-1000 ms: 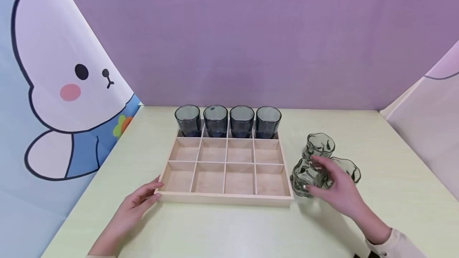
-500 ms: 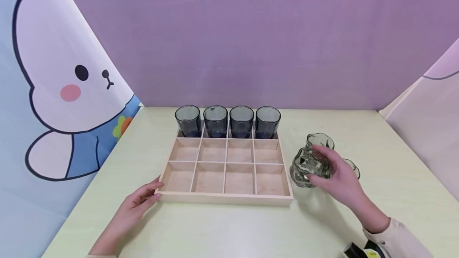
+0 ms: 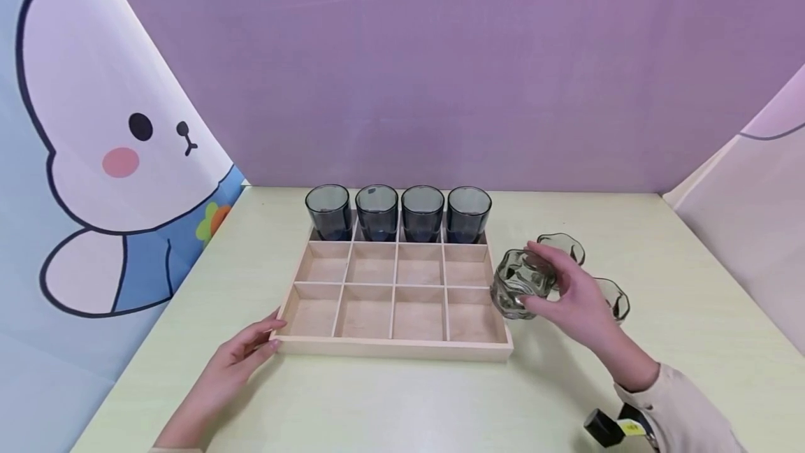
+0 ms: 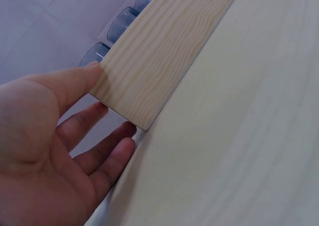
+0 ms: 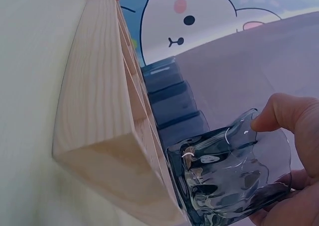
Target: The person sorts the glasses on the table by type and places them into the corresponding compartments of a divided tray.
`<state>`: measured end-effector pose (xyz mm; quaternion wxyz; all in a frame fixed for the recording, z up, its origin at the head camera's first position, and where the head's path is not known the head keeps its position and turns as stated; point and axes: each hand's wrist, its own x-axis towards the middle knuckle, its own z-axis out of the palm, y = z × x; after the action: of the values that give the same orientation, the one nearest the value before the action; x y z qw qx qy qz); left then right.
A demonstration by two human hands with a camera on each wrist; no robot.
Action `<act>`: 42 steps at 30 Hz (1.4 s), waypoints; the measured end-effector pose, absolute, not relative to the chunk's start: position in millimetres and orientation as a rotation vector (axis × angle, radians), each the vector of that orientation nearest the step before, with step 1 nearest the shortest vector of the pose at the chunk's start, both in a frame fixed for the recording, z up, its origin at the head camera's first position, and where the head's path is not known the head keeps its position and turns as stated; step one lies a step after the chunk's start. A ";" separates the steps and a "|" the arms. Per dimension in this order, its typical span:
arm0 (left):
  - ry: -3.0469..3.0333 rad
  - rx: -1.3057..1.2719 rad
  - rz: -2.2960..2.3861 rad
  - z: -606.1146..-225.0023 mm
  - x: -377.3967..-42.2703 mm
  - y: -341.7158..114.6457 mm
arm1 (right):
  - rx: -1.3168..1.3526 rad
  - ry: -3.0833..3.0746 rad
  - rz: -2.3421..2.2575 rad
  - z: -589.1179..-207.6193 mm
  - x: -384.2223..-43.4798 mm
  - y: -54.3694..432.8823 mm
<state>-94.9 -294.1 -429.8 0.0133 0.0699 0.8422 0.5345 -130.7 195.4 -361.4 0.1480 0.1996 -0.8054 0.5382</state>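
Note:
In the head view, my right hand holds a wavy, smoke-tinted drinking glass by its side, thumb and fingers on opposite sides of it. The glass is tilted and overlaps the right edge of a divided wooden tray. The right wrist view shows the glass's base toward the tray rim. My left hand rests at the tray's front left corner; in the left wrist view its thumb touches the upper corner and loosely bent fingers lie along the short side. Several straight dark glasses fill the tray's back row.
Two more wavy glasses, one behind and one to the right, stand on the pale table, partly hidden by my right hand. A purple backdrop rises behind the table. The tray's middle and front compartments hold nothing.
My right hand has lifted the wavy glass from beside the other two and carried it left and up toward the tray. The left hand and tray stay practically still.

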 end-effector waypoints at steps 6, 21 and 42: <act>2.621 0.217 1.668 -429.4 -94.8 -294.0 | 0.613 -2.310 1.607 -359.9 -137.5 182.4; 2.631 0.250 1.680 -430.9 -94.0 -295.5 | 0.677 -2.371 1.671 -355.2 -158.9 144.7; 2.614 0.220 1.664 -430.1 -94.8 -295.3 | 0.802 -2.389 1.702 -343.7 -183.6 71.5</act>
<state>-94.8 -295.3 -430.1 0.0174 0.0707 0.8413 0.5357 -183.6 71.5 -343.7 0.0503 0.2634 -0.7846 0.5590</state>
